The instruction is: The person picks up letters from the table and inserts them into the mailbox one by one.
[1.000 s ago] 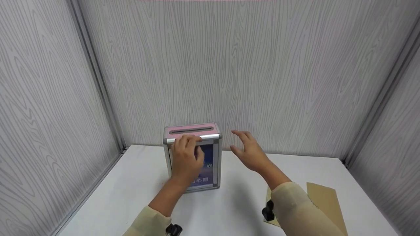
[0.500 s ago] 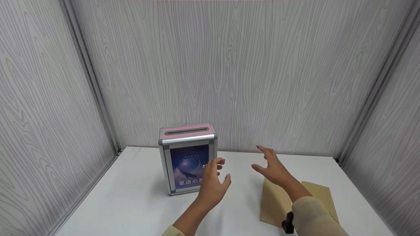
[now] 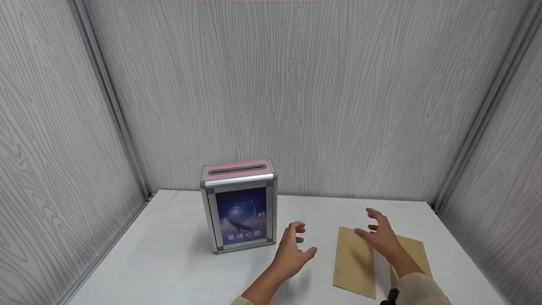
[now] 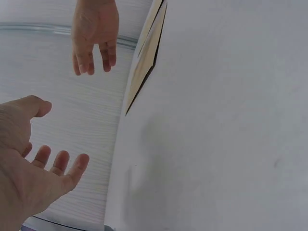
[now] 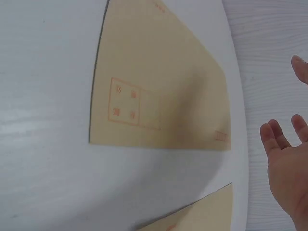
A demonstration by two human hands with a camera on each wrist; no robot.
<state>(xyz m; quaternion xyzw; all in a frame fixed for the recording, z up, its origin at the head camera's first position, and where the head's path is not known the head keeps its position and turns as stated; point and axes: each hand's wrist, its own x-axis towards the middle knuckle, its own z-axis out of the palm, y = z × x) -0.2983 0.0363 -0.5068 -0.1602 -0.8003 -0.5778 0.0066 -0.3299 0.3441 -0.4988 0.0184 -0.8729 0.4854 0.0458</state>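
My left hand hovers above the white table, right of an upright suggestion box, its fingers relaxed and holding nothing. The box has a pink top with a slot, a silver frame and a blue picture door with a small lock. Over two brown paper envelopes, my right hand hangs in the air with loosely bent fingers and no object in them. The nearer-left envelope lies flat and shows red printed squares in the right wrist view; the other envelope is partly hidden by my right forearm.
A white table carries everything. Grey wood-grain panels enclose it at the back and on both sides, with metal strips along the corners.
Both hands have moved right and toward me. My left hand has come away from the front of the box, uncovering its door; my right hand has come over the envelopes.
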